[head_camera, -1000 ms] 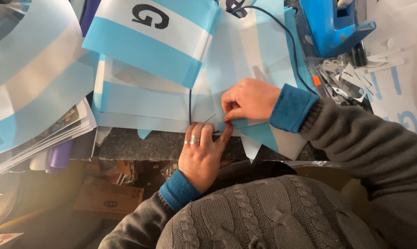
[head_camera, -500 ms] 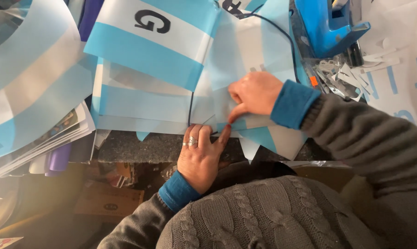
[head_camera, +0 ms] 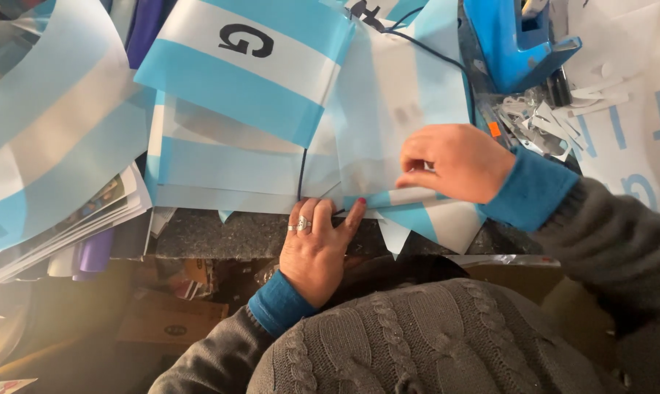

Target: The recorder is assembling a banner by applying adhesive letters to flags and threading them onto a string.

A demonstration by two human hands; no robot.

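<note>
While sky-blue and white striped flags lie stacked across the dark tabletop, a person in a grey cable-knit sweater folds the near edge of one pale flag sheet over a thin black cord. Taking that cord as the landmark: the largest flag, bearing a black letter, lies above it; the blue stapler-like tool sits far to its upper right, with a litter of small white paper scraps just below the tool. The folded strip runs rightward from the cord's near end, along the tabletop's front edge. The right hand is closed in a pinch, thumb and forefinger gripping the strip's turned-over edge; the left hand, rings on one finger, lies flat with fingers spread, its fingertips pressing the strip where the cord meets it. Done well, the fold likely calls for keeping the cord snug inside the crease, the left hand anchoring firmly while the right draws the edge straight and even, so the hem does not skew.
</note>
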